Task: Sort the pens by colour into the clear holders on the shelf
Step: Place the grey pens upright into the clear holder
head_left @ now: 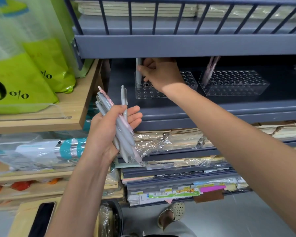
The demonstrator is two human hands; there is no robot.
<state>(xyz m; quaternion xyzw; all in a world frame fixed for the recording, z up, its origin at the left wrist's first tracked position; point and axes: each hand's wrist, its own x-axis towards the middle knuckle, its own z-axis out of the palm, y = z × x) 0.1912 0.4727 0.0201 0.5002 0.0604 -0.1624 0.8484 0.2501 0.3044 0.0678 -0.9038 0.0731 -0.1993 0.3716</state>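
Note:
My left hand (108, 129) grips a bunch of pens (117, 127) below the shelf, several grey ones and one pink one, tips pointing down. My right hand (158, 74) reaches under the upper shelf and pinches a single grey pen (138, 74), which stands upright at the left end of the left clear holder (149, 94). To the right stands a second clear holder (236, 86) with a few pink pens (209, 71) leaning in its left corner.
The holders sit on a dark blue metal shelf (212, 108) under a low railed shelf (178, 47). Wrapped notebooks fill the shelves below. Green bags (24, 74) rest on a wooden shelf at left. A sandalled foot (173, 214) shows on the floor.

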